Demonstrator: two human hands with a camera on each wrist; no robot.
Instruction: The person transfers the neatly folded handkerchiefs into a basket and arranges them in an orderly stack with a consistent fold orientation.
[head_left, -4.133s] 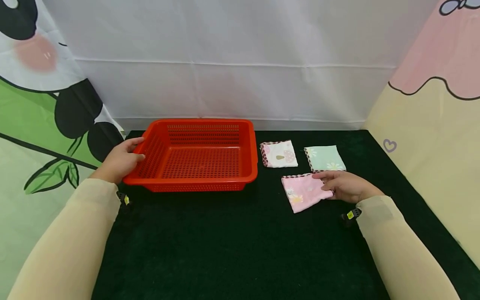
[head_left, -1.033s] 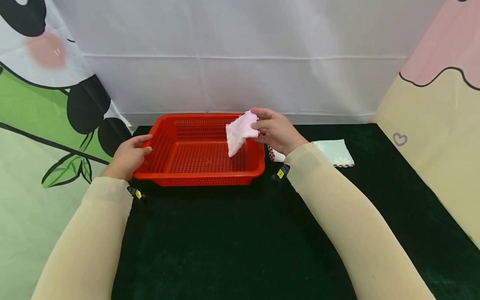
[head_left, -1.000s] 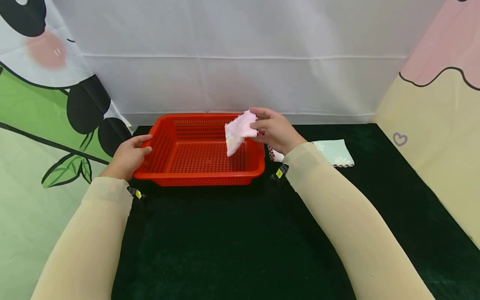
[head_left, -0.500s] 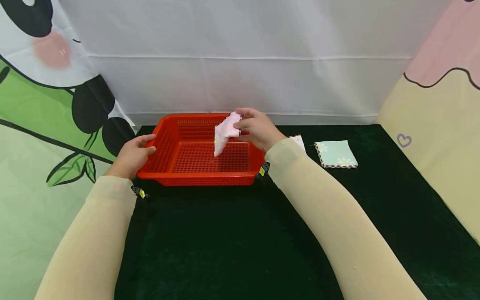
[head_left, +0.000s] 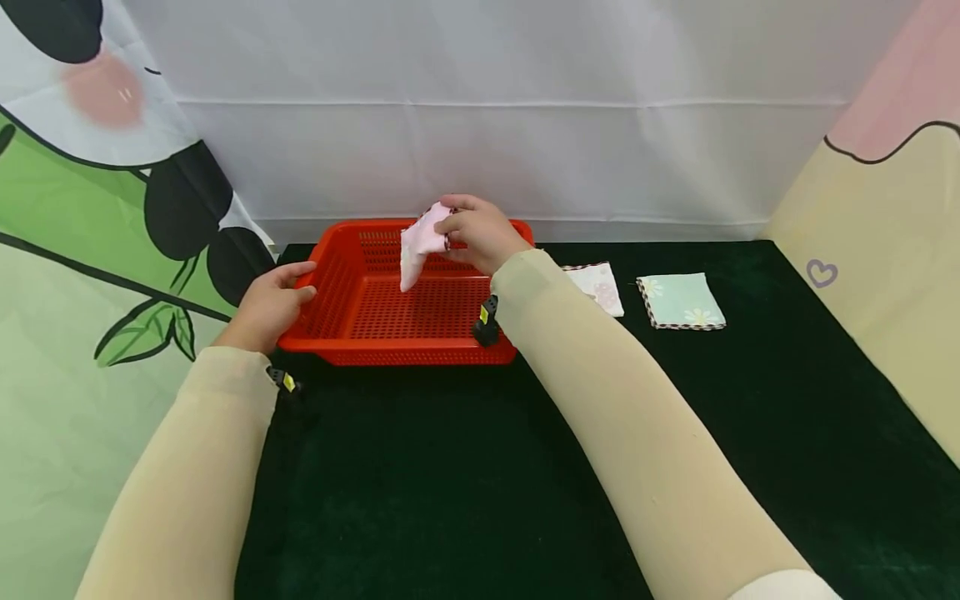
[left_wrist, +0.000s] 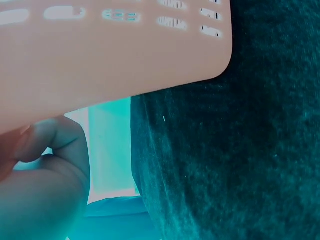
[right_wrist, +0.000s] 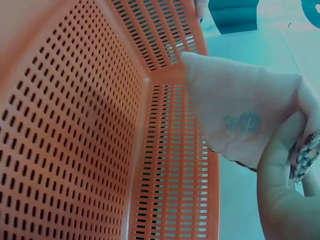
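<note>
My right hand (head_left: 483, 233) pinches a pink handkerchief (head_left: 422, 242) with a dark checked edge, holding it above the red plastic basket (head_left: 397, 354). One corner of the handkerchief (right_wrist: 240, 100) hangs free; in the right wrist view the thumb (right_wrist: 280, 165) presses on it near the checked edge. No cloth shows on the visible part of the basket floor. At the basket's left side, my left hand (head_left: 266, 308) grips the rim. The left wrist view shows that hand (left_wrist: 55, 165) curled at the edge of the basket (left_wrist: 125, 65), its fingers partly hidden.
Right of the basket lies a folded white patterned handkerchief (head_left: 598, 287), partly covered by my right sleeve. Farther right is a folded mint-green handkerchief (head_left: 682, 302) with daisies. A dark green cloth (head_left: 450, 467) covers the table. A white curtain (head_left: 450, 158) hangs close behind the basket.
The right hand has picked the pink handkerchief up from the table's right side, then carried it left over the basket, farther left during the last second. The left hand stays at the basket's rim.
</note>
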